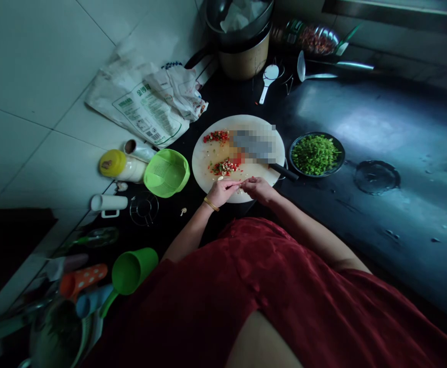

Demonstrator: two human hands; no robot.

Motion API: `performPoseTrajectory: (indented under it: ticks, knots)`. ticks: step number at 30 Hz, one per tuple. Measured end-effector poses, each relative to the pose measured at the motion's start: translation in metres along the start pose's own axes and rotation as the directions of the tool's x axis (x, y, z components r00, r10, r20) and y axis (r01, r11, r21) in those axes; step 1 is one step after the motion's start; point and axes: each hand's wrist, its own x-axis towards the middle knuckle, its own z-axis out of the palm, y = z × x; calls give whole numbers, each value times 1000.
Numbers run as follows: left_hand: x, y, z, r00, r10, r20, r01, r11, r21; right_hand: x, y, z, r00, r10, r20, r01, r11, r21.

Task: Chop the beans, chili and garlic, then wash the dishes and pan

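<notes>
My left hand (223, 192), with a gold bangle at the wrist, and my right hand (260, 189) meet fingertip to fingertip over the near edge of a round white cutting board (258, 176). Both are closed in a pinch; whatever sits between the fingers is too small to make out. On the board lie chopped red chilli (216, 136) and, closer to my hands, a heap of chopped red and pale bits (225, 166). A cleaver with a black handle (284, 171) rests across the right side, its blade blurred out. Small pale pieces lie beside my left fingers.
A dish of chopped greens (315, 155) stands right of the board. To the left are a green basket (166, 174), a yellow-lidded jar (121, 165), a white mug (109, 203) and a wire stand (143, 208). Behind are a plastic bag (147, 110), stacked pans (242, 59) and a ladle (302, 66).
</notes>
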Motion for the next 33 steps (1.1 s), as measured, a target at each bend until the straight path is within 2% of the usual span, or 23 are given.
performPoseTrajectory:
  ticks: [2,5,8,11,13,19,28,30,33]
  knots:
    - [1,-2,2,999,-46,15,47,998,-45,3,3,2,1000,9,-16,-9,999,38]
    - [1,-5,10,986,-164,32,167,967,-192,6,7,5,999,-5,32,2,995,103]
    - [-1,-6,16,961,-275,2,256,891,-375,6,8,8,999,4,50,-11,988,151]
    - [-2,-7,18,925,-376,-56,299,809,-506,2,9,9,1000,-20,-20,23,987,159]
    - [-3,-7,17,910,-404,-94,301,800,-519,0,10,9,997,-73,-35,77,987,139]
    - [1,-4,19,913,-350,-210,250,886,-390,-2,11,15,988,-150,-44,151,989,4]
    - [-2,4,28,886,-440,-143,299,782,-547,5,17,14,973,-172,-156,168,985,-38]
    - [-2,5,28,875,-469,-117,310,730,-608,5,17,14,979,-145,-142,151,988,31]
    - [-1,5,27,850,-525,-32,337,591,-733,4,15,18,988,-93,-123,112,980,162]
